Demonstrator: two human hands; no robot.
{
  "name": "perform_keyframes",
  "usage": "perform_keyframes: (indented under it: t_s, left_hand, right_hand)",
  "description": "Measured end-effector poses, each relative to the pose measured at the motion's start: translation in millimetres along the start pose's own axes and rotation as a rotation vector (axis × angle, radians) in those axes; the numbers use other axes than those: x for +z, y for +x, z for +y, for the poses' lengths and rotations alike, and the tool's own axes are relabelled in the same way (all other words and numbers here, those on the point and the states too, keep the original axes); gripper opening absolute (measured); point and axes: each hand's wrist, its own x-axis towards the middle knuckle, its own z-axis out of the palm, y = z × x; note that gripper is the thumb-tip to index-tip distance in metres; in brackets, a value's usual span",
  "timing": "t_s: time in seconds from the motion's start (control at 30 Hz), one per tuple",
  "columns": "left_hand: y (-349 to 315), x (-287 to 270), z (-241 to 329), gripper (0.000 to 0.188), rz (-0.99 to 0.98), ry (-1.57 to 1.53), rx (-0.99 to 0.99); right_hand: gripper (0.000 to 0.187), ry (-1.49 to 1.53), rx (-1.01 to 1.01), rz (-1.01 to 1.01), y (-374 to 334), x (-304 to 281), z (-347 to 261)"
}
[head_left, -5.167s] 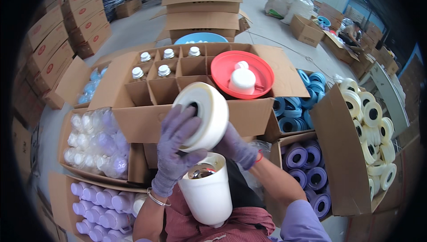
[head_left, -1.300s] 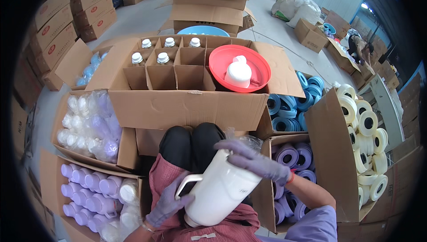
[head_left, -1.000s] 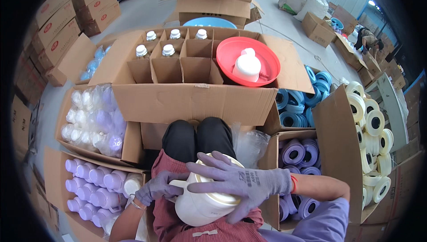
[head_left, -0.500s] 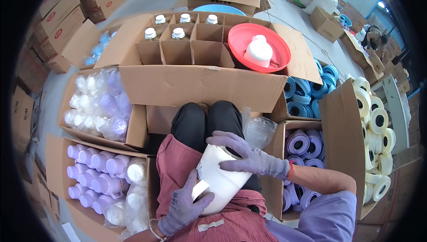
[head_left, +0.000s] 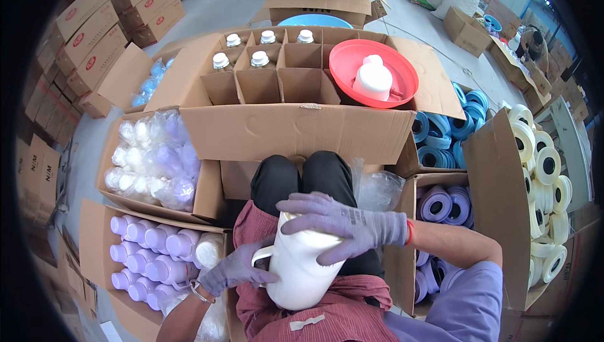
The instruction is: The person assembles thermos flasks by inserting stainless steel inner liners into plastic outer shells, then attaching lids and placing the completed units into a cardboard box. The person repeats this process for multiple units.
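Observation:
A white plastic jug with a side handle stands tilted on my lap. My left hand, in a grey-purple glove, grips the jug low at its handle, with the fingertips hidden behind the handle. Over the jug's top lies my right hand, gloved alike, its fingers bent around the upper rim and side. That hand hides most of the jug's opening.
Ahead stands a divided carton holding several white-capped bottles and a red basin with white parts. Left are boxes of lilac jug bodies and bagged parts. Right are boxes of purple rings, blue rings and cream rings.
The jug has come more upright. My left hand has shifted up and left, now beside the handle, while my right hand has slid further over the top. The view has tilted slightly.

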Motion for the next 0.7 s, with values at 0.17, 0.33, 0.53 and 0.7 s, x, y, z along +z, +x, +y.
perform_keyframes:
  t_s: [0.17, 0.33, 0.53, 0.7]
  left_hand:
    - [-10.6, 43.2, -10.7, 0.090, 0.269, 0.255, 0.186]
    - [-12.7, 46.3, -47.9, 0.079, 0.424, 0.158, 0.336]
    - [-19.0, -1.1, -67.3, 0.050, 0.330, -0.747, 0.503]
    - [15.2, -20.3, -20.6, 0.045, -0.375, -1.471, 0.859]
  right_hand:
    - [0.047, -0.104, 0.196, 0.096, -10.1, 22.2, -25.2]
    - [0.044, -0.200, 0.202, 0.093, 22.4, 21.0, -23.8]
    - [0.043, -0.533, 0.139, 0.513, 73.6, -79.4, 17.0]
    - [0.071, -1.127, 0.762, 0.777, -5.9, -181.1, 121.7]
